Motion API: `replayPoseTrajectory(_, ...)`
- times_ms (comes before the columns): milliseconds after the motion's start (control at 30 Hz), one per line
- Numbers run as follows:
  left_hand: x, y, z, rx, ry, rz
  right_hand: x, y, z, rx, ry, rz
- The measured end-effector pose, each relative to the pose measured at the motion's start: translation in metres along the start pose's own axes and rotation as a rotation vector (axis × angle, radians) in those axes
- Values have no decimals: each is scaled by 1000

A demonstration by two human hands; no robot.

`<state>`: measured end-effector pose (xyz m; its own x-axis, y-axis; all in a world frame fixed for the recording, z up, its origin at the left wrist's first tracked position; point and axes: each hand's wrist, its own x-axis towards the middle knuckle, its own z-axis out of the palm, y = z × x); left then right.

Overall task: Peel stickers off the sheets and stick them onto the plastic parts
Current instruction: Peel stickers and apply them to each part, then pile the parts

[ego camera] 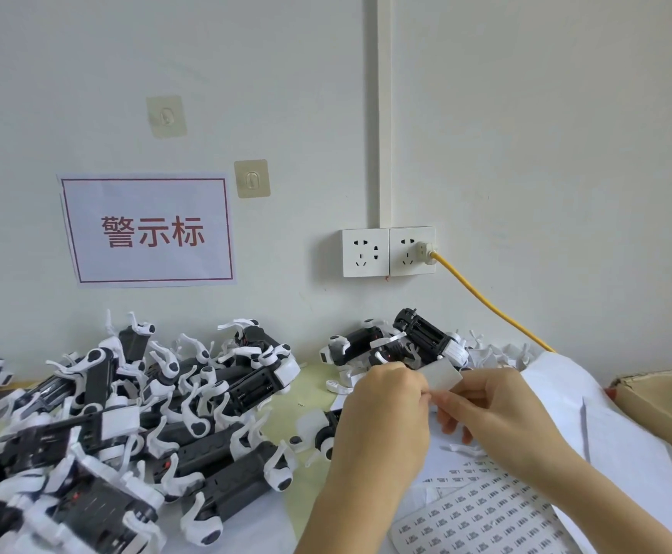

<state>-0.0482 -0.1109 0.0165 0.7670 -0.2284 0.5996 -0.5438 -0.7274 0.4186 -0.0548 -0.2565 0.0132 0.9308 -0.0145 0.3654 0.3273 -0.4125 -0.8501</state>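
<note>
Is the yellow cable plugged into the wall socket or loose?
Plugged in: the yellow cable ends in a plug seated in the right-hand socket; the left socket is empty.

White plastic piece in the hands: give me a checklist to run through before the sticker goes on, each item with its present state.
1. White plastic piece held by both hands: ok; left hand and right hand pinch it from either side.
2. Sticker already peeled and on a fingertip: cannot tell; the fingers hide it.
3. Sticker sheet within reach: ok; it lies just below the hands with many labels left.
4. Face of the piece free for sticking: ok; its upper flat part shows bare.
5. More parts at hand: ok; a pile of black and white parts lies to the left.
</note>
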Motion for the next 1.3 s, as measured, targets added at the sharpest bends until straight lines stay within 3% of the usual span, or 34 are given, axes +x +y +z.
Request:
replayPoseTrajectory(533, -3, 5, -1, 159, -22, 16, 0, 3, -3, 166, -43, 98)
replayPoseTrajectory(833, -3, 4, 6, 110, 48, 8, 0, 4, -2, 143, -29, 80)
replayPoseTrajectory(1300, 1, -9, 8, -301, 87, -84, -1, 2, -1, 103, -14, -4)
